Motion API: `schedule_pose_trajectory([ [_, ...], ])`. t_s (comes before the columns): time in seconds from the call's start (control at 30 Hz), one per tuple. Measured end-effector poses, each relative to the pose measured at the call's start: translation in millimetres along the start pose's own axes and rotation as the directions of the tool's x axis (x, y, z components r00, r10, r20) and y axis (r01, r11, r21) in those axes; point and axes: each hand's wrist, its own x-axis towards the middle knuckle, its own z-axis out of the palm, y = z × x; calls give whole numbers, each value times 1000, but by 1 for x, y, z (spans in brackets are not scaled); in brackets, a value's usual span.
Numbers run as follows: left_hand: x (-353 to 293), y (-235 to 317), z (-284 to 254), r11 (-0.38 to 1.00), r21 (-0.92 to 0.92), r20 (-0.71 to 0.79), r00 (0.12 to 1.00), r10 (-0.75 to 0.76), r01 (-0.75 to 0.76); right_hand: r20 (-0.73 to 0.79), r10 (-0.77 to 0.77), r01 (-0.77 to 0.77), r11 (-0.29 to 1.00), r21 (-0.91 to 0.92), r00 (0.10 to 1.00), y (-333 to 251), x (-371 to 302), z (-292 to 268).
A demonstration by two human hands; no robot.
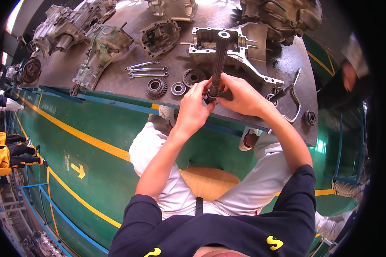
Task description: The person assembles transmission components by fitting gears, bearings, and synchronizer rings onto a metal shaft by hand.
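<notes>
A dark splined shaft [220, 60] with a hollow, lighter top end stands nearly upright over the table's near edge. My left hand [194, 105] is closed round its lower end from the left. On the other side my right hand [243, 98] grips the same end, thumb and fingers pressed near a collar at the bottom. My fingers partly hide that collar. Just left of my hands lie a gear [192, 77], a small ring bearing [178, 89] and a toothed gear [156, 88]. Behind the shaft sits an open metal gearbox housing [248, 64].
Several wrenches [148, 69] lie left of the gears. Farther back are a greenish housing [107, 43], a round-flanged casing [159, 36] and a large transmission [283, 17]. At right lie a bent metal rod [297, 100] and a small gear [309, 118]. A person's hand [349, 77] shows beyond.
</notes>
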Motion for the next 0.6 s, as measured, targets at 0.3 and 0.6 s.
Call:
schedule_pose_trajectory([
  [0.3,-1,1,2,998,55,-5,999,43,-42,35,63,-64,998,6,997,-7,-3,-5],
  [0.6,2,-8,4,997,-5,-2,997,83,-83,-58,-49,47,998,-35,997,-1,-1,-2],
])
